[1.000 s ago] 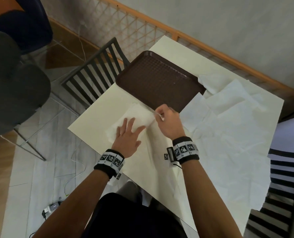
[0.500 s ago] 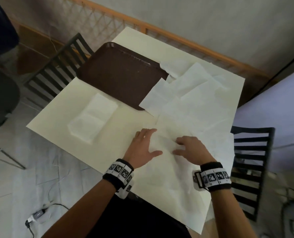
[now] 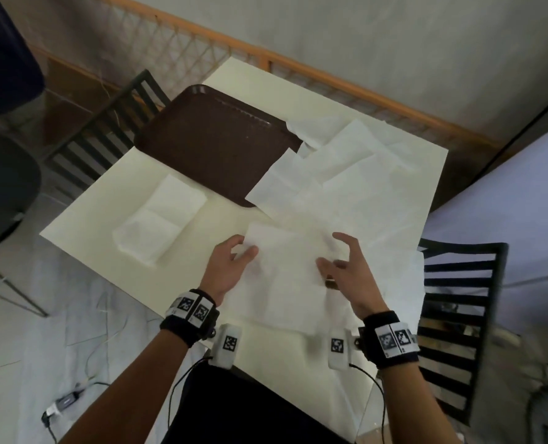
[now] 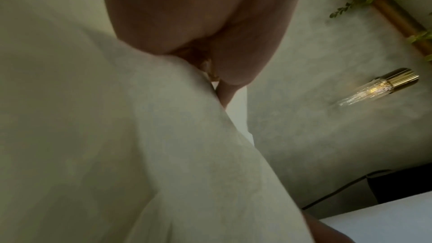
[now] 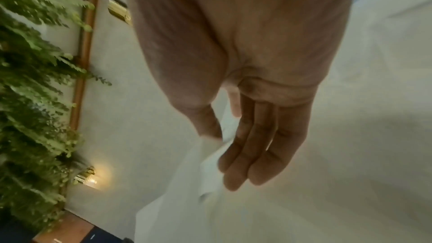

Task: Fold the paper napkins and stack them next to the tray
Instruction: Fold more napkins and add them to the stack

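A brown tray (image 3: 215, 139) lies at the table's far left. A folded white napkin stack (image 3: 160, 219) rests just in front of it. Several unfolded napkins (image 3: 346, 174) overlap to the tray's right. Both hands hold one napkin (image 3: 285, 274) raised a little off the table. My left hand (image 3: 242, 248) pinches its left edge, thumb on top. My right hand (image 3: 333, 251) pinches its right side. In the right wrist view the thumb and forefinger of my right hand (image 5: 219, 136) nip the napkin (image 5: 187, 182). In the left wrist view the napkin (image 4: 163, 154) hides the fingers of my left hand (image 4: 210, 34).
The cream table (image 3: 106, 200) has black slatted chairs at its left (image 3: 106, 129) and right (image 3: 458, 299). A netted wooden rail (image 3: 330, 78) runs behind it along the wall. Cables lie on the floor (image 3: 67, 402) at lower left.
Both hands left the folded stack by the tray and moved right onto the loose napkins. They lay flat on one half a second ago; now they pinch it and raise it.
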